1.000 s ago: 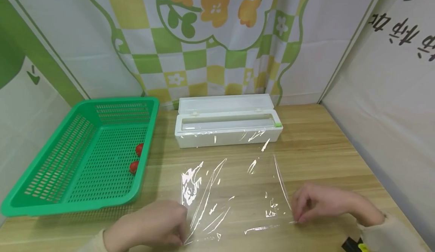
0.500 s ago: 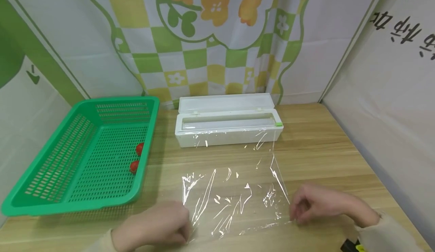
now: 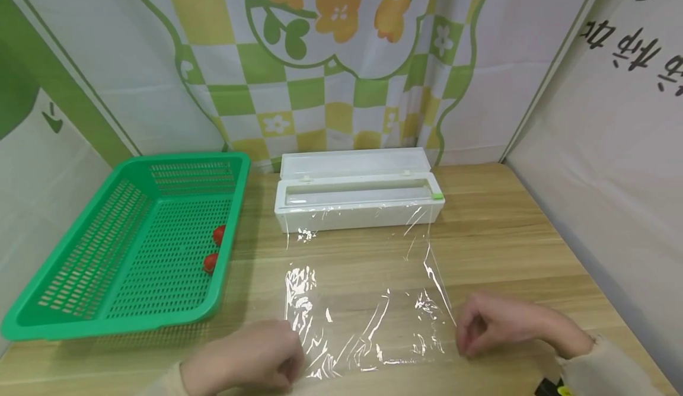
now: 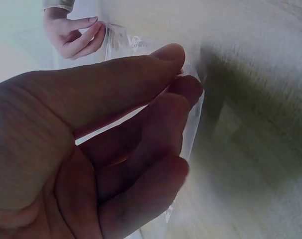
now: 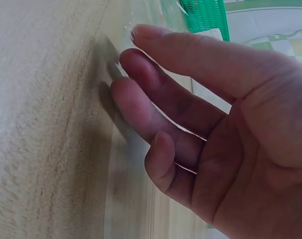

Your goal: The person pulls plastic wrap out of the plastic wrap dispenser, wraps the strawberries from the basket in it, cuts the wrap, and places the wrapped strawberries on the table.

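A sheet of clear plastic wrap (image 3: 368,325) stretches from a white dispenser box (image 3: 358,215) toward the front of the wooden table. My left hand (image 3: 253,351) pinches its near left corner between thumb and index finger; in the left wrist view the thumb (image 4: 136,82) presses on the fingertip, with film hanging past it. At the near right corner my right hand (image 3: 496,325) pinches the film's edge, fingers curled. In the right wrist view the right thumb (image 5: 171,47) has shiny film at its tip. The dispenser's lid (image 3: 354,163) stands raised, and a roll (image 3: 357,196) lies inside.
A green plastic basket (image 3: 155,319) stands on the left, with two small red objects (image 3: 211,262) inside near its right wall. A black and yellow item (image 3: 549,387) lies by the right sleeve. A patterned curtain (image 3: 331,88) hangs behind the dispenser.
The left hand has shifted slightly right, and the right hand has barely moved. Wrinkles and glints across the plastic wrap have changed; both hands still hold its corners.
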